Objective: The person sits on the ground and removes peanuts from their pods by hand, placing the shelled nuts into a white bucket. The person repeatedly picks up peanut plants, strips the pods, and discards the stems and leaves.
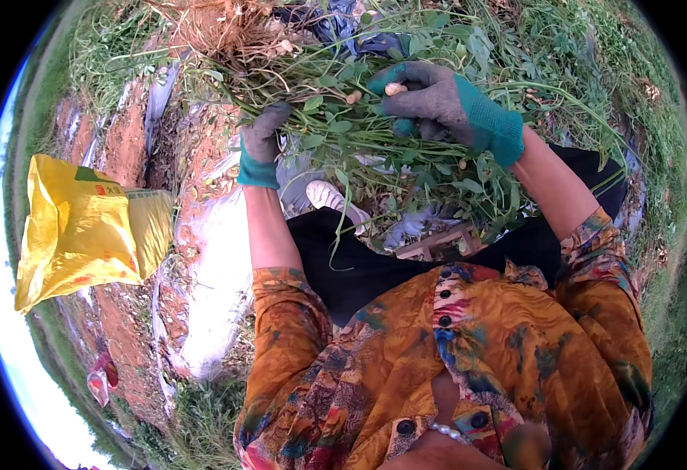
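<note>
In a green-and-grey work glove, my left hand (pixel 264 138) is closed around stems of a bundle of peanut plants (pixel 343 126) lying crosswise before me. The brown roots (pixel 220 32) stick out beyond it at the top left. My right hand (pixel 431 100), gloved alike, is over the leafy part, with a peanut pod (pixel 395 89) between its thumb and fingers. Another pod (pixel 354 97) hangs among the stems just left of it. The lower fingers of my right hand are partly hidden by leaves.
A yellow woven sack (pixel 85 229) stands at the left. White plastic film (pixel 217 276) covers reddish soil. Dark plastic (pixel 343 26) lies beyond the plants. A wooden stool or frame (pixel 437 244) is beneath me, near a pale shoe (pixel 334 202). A red bag (pixel 102 376) lies lower left.
</note>
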`<state>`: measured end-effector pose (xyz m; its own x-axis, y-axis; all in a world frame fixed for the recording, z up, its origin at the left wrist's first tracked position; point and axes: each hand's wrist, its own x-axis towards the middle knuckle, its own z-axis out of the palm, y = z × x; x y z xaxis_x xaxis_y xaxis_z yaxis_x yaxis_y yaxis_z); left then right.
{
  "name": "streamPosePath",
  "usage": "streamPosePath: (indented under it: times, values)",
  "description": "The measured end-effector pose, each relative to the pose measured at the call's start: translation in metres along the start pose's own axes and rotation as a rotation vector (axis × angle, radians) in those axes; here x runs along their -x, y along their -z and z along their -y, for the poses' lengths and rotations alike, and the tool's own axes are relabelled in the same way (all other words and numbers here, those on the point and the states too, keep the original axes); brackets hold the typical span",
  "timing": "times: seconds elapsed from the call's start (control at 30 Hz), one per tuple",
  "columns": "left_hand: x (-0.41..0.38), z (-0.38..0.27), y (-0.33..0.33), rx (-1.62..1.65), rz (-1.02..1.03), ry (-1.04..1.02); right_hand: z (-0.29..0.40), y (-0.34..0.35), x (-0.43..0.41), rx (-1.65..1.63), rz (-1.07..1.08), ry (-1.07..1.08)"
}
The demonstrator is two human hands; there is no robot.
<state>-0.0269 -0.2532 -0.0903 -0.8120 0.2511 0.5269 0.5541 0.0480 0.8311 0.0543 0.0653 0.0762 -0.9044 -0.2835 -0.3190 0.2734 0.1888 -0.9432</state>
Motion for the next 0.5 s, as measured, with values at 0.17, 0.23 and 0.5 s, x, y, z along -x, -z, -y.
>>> streamPosePath:
  times: [0.17, 0.23, 0.5]
  values:
    - [-0.006, -0.006, 0.004, -0.273, 0.052, -0.263, -0.008, -0.029, -0.036, 0.308, -0.060, 0.159]
    - [-0.010, -0.015, 0.000, -0.307, 0.039, -0.308, -0.011, -0.045, -0.040, 0.630, -0.158, 0.420]
    - [-0.004, -0.023, -0.002, -0.247, 0.034, -0.263, -0.016, -0.030, -0.043, 0.659, -0.210, 0.518]
